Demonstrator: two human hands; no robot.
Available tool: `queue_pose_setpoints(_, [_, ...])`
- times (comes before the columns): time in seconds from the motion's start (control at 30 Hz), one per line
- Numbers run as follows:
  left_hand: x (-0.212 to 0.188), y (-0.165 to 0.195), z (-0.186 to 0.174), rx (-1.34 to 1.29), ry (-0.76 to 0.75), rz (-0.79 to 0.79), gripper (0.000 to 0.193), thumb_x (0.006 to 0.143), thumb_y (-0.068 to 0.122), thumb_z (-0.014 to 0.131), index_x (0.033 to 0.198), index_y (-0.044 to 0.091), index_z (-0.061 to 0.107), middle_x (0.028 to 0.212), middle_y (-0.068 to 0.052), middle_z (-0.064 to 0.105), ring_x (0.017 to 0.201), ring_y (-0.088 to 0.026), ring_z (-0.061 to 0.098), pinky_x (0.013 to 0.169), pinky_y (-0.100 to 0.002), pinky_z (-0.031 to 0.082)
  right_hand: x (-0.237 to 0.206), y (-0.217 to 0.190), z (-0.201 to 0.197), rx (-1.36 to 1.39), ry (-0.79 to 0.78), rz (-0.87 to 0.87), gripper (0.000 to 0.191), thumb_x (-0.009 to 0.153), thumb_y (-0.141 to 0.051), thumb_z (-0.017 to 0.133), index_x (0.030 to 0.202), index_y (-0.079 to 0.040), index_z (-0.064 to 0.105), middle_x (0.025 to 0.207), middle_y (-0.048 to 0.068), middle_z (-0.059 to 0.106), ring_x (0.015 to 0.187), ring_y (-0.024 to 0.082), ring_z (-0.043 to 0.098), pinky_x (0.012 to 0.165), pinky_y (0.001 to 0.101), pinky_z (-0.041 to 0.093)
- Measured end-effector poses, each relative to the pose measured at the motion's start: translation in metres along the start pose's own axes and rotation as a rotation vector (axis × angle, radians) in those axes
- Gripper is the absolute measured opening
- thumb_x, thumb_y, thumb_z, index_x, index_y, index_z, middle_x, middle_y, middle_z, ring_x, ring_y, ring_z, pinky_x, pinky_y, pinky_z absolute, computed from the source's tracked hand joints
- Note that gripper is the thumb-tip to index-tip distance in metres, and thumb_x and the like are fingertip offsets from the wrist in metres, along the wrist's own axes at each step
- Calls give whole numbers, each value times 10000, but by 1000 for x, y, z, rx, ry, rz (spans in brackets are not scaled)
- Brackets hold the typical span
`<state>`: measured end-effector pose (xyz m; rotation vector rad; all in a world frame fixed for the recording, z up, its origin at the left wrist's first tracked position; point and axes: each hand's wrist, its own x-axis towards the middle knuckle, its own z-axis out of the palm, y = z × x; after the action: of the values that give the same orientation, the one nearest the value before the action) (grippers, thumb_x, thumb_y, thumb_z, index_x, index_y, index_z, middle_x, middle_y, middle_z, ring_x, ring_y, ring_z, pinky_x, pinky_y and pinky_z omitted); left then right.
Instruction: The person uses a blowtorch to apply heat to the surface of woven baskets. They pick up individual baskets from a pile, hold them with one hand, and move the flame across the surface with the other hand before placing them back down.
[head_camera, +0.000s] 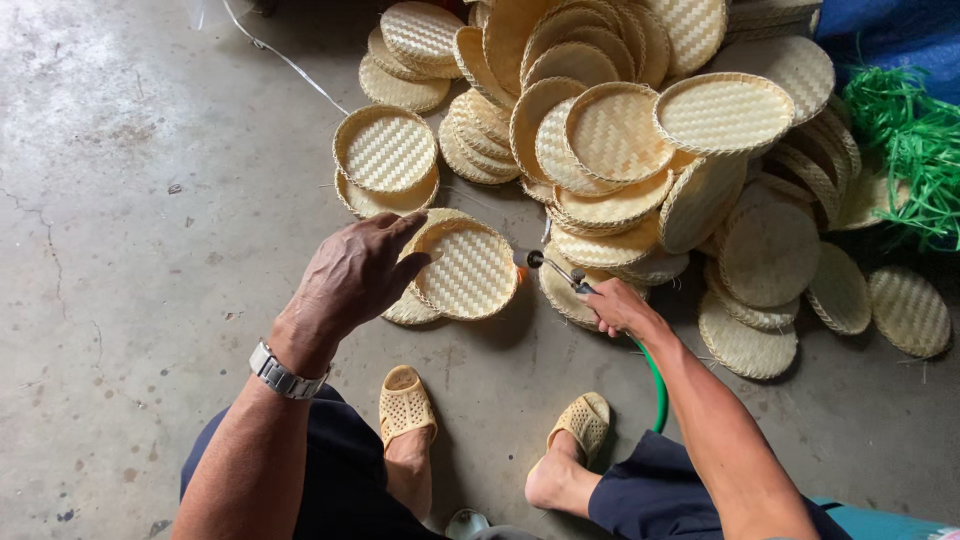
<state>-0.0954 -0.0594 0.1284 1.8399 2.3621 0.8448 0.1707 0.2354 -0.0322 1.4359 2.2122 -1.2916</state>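
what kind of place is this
Probably a small basket-weaving workshop: a big heap of woven bamboo trays on a bare concrete floor, and the right hand aiming a hose-fed torch at one tray.

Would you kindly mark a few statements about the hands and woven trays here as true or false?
1. The left hand grips a round woven tray by its rim. True.
2. The right hand is empty. False: it holds a torch nozzle on a green hose.
3. The wristwatch is on the right wrist. False: on the left.
4. A pile of trays lies on the concrete floor. True.
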Motion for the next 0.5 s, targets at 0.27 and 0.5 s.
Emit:
queue_pose_setpoints(0.27, [4,-16,-9,38,13,-24,526,883,252,724,1344,25,610,1092,-158,721,919,-326,706,760,-419,578,40,-54,1,18,-3,-52,376,971,-313,642,821,28,693,622,63,618,465,128,550,400,301,449])
queue_pose_setpoints(0.5, [8,-28,-10,81,16,-25,537,860,238,743,1337,36,603,1060,-148,719,914,-324,702,747,-422,580,56,-96,20,31,-39,-57,390,974,-341,657,804,10,661,622,60,610,455,115,539,392,286,430])
